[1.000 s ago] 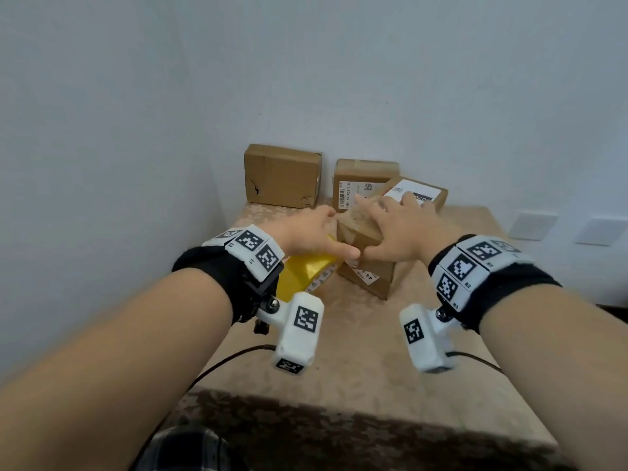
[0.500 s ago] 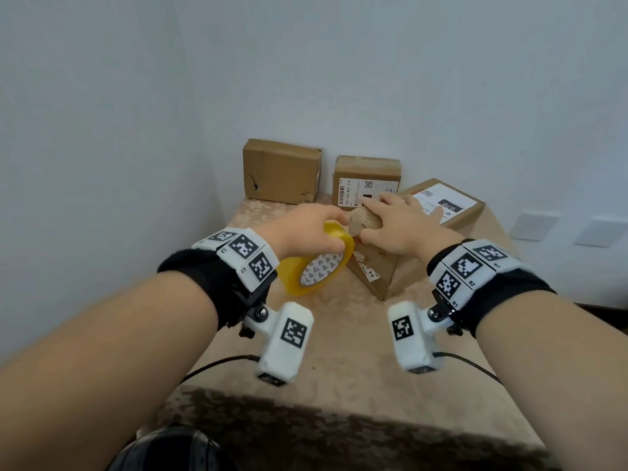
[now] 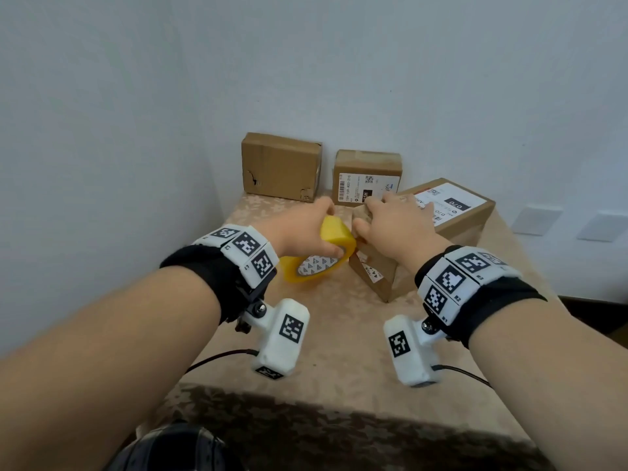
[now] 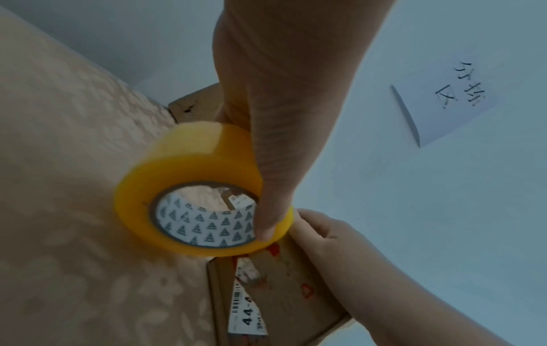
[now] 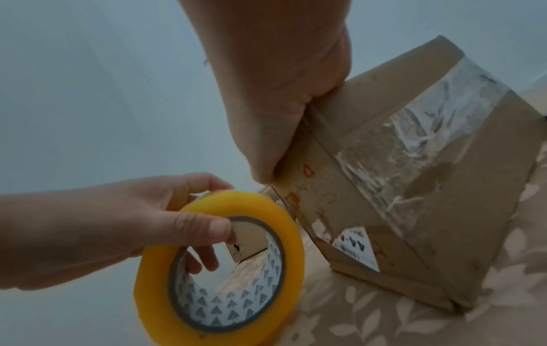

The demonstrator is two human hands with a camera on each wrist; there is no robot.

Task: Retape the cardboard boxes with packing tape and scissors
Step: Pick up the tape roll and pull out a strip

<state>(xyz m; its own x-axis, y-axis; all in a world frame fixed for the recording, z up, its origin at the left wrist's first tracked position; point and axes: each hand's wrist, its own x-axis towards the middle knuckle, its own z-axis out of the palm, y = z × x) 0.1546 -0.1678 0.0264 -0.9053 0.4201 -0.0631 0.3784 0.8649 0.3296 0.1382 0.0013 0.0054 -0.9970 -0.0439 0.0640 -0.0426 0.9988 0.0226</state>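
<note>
Behind the right hand (image 3: pixel 396 220), the box (image 3: pixel 377 271) top hides.

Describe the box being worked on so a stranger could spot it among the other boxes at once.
On the patterned tabletop in the wall corner, four cardboard boxes sit; look nearest the person, beside the yellow tape roll that the left hand holds. The box stands tilted on an edge under the right hand. Only it bears a torn "44" label and wrinkled old clear tape.
</note>
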